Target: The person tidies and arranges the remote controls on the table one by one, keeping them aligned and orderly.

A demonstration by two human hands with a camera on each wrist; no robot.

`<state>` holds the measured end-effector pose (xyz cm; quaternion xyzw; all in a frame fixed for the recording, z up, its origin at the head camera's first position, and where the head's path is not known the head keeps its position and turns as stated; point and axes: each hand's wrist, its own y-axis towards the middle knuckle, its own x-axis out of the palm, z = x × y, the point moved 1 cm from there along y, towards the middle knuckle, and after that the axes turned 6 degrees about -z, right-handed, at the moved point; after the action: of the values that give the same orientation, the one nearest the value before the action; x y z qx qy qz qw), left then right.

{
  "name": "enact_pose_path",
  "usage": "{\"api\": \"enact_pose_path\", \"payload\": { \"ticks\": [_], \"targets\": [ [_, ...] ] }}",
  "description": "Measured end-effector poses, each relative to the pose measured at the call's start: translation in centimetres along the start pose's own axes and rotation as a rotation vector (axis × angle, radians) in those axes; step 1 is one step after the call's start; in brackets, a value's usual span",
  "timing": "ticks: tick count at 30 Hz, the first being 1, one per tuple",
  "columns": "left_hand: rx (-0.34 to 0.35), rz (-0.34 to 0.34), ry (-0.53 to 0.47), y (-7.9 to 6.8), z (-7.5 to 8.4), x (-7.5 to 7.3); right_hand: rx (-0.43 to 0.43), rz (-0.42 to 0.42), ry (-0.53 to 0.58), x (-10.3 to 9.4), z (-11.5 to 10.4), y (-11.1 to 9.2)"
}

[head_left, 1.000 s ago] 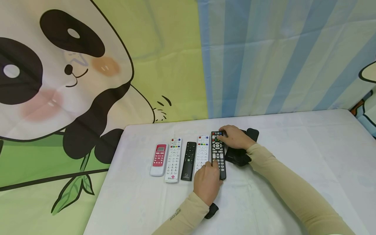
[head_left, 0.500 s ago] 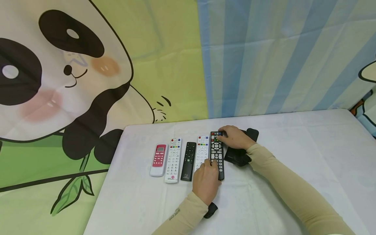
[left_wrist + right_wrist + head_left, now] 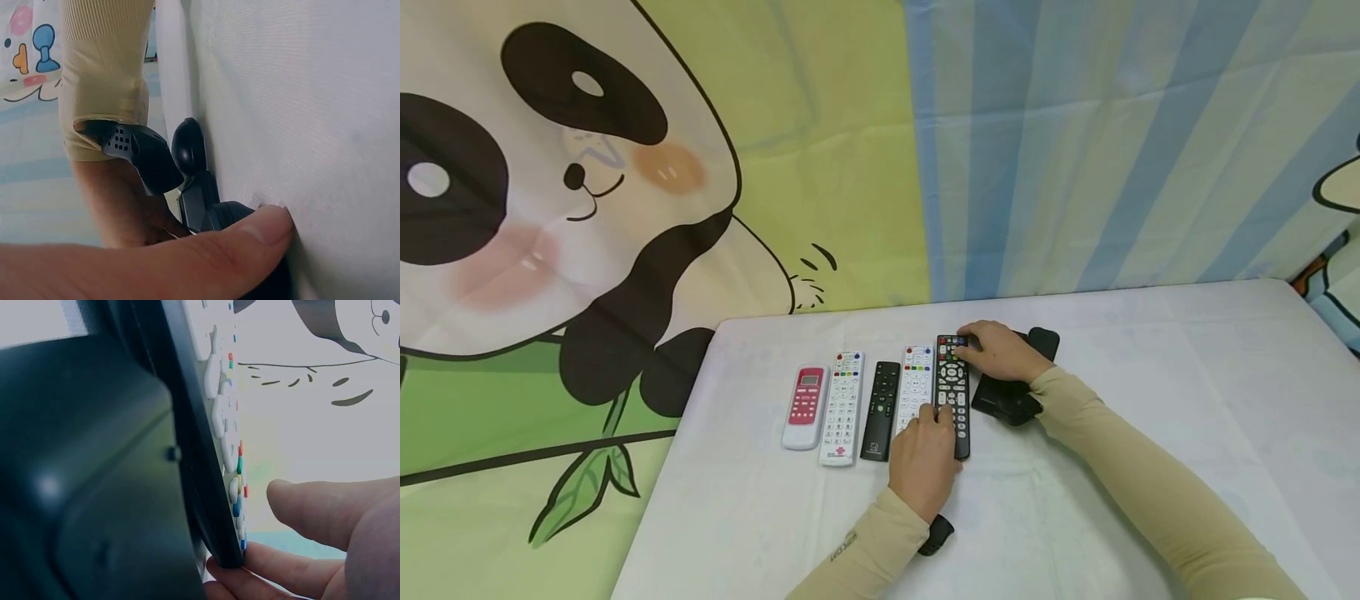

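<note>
A black remote control with white and coloured buttons lies at the right end of a row of remotes. My left hand holds its near end, with finger and thumb at opposite sides; in the left wrist view the thumb lies along the dark edge. At the far end is my right hand. Its fingertips touch that end in the right wrist view, while the thumb stands apart from the buttons. The white remote beside it is partly hidden by the left hand.
Further left lie a slim black remote, a white remote with a pink logo and a short pink-and-white remote. Black wrist-worn gear sits under the right wrist. A panda-print cloth hangs behind the white-covered table.
The black remote with white buttons has shifted slightly left, closer to the white one beside it. My left hand has moved with it; the right hand has stayed nearly still.
</note>
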<state>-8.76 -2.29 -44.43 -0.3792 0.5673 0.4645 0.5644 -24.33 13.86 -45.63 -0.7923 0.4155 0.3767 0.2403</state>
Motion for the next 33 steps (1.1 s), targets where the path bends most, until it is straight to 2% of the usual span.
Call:
{"api": "enact_pose_path", "payload": {
  "ticks": [7,14,18,26,33],
  "targets": [
    [0.000,-0.002,-0.012,0.0,0.1,-0.2,-0.003,0.009,0.018,-0.2,0.2,-0.1],
    [-0.001,-0.036,-0.099,0.1,-0.2,-0.9,0.014,0.031,0.076,-1.8,-0.5,-1.0],
    [-0.002,-0.044,-0.136,0.2,-0.4,-1.3,0.020,0.034,0.070,-2.5,-0.7,-1.5],
    [-0.032,-0.056,-0.281,0.8,-0.9,-2.2,0.019,0.050,0.073,-3.1,-0.7,-2.1],
    [-0.075,-0.015,-0.318,1.5,-1.1,-2.4,0.056,0.067,0.017,-3.4,-0.3,-2.5]
  ]
}}
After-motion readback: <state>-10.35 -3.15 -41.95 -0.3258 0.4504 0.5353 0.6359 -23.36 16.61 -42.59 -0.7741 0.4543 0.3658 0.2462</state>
